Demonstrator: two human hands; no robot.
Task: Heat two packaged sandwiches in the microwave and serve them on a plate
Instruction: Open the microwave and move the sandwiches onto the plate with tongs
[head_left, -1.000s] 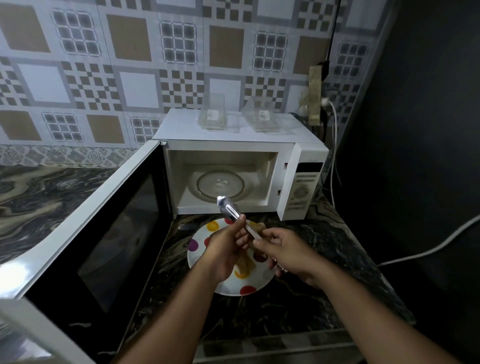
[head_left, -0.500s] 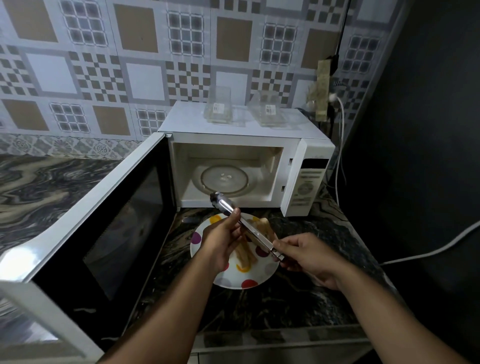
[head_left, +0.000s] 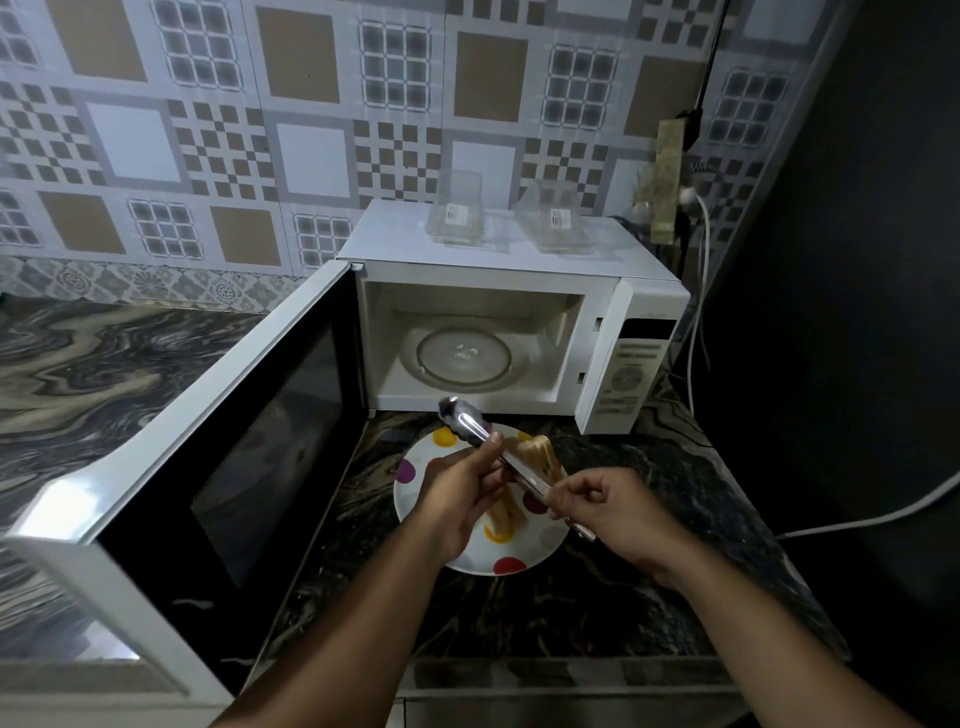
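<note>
A white plate with coloured dots sits on the dark counter in front of the white microwave. On the plate lie two sandwich pieces, partly hidden by my hands. Metal tongs slant across above the plate. My left hand pinches them near the tip end, and my right hand grips the handle end. The microwave door stands wide open to the left, and the glass turntable inside is bare.
Two clear plastic sandwich packages stand on top of the microwave with nothing visible inside. A wall socket with a white cable is to its right. A dark wall closes the right side. The marbled counter extends left.
My right hand slid back along the tongs toward the handle end, so the hands are farther apart. The view moved closer to the counter; plate and microwave stayed put.
</note>
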